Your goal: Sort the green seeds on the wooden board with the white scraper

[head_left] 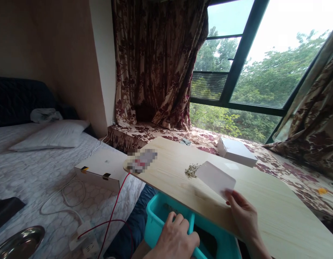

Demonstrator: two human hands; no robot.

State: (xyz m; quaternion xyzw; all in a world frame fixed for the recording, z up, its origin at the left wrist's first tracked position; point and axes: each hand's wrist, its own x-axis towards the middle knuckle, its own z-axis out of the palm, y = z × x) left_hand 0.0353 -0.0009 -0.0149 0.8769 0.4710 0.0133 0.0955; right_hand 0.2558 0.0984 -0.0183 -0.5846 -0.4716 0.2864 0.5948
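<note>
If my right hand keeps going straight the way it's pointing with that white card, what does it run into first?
Most likely the small pile of crumbs. The right hand holds the white card angled up and left across the wooden board, and the card's far edge sits just beside that pile.

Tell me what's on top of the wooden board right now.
On the wooden board lie a small pile of seeds or crumbs, a white card held by the right hand, and a blurred packet. Whatever lies under the card is hidden.
</note>
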